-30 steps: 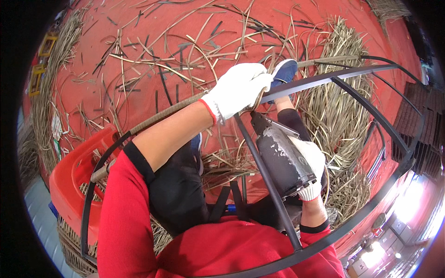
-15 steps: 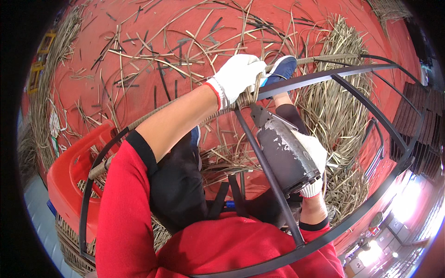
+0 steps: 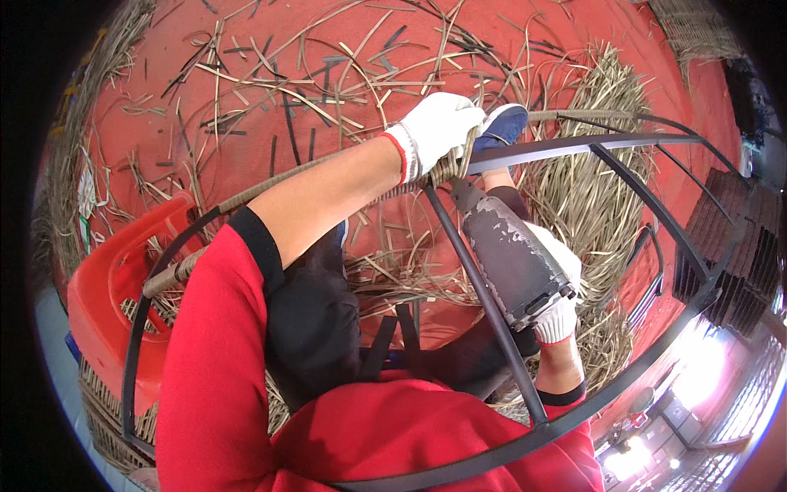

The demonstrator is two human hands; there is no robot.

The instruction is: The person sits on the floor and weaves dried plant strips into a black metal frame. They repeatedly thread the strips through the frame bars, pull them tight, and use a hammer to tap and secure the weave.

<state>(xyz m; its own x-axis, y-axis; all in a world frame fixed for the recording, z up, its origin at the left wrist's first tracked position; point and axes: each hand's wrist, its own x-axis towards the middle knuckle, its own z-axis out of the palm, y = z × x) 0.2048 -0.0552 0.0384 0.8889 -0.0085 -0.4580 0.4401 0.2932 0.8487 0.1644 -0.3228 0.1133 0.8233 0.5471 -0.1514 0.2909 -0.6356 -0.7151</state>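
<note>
A weaving workshop: cut strips litter the red floor, a bundle of strips lies near a black metal frame, and possibly lamps glare lower right.

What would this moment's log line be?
left hand: holding strip at black frame | right hand: holding tool | nearby: straw-coloured bundle, red floor

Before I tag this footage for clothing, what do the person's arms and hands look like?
The left hand and right hand wear white knit gloves, the left one edged in red. Red sleeves end in black cuffs, leaving the forearms partly bare.
</note>
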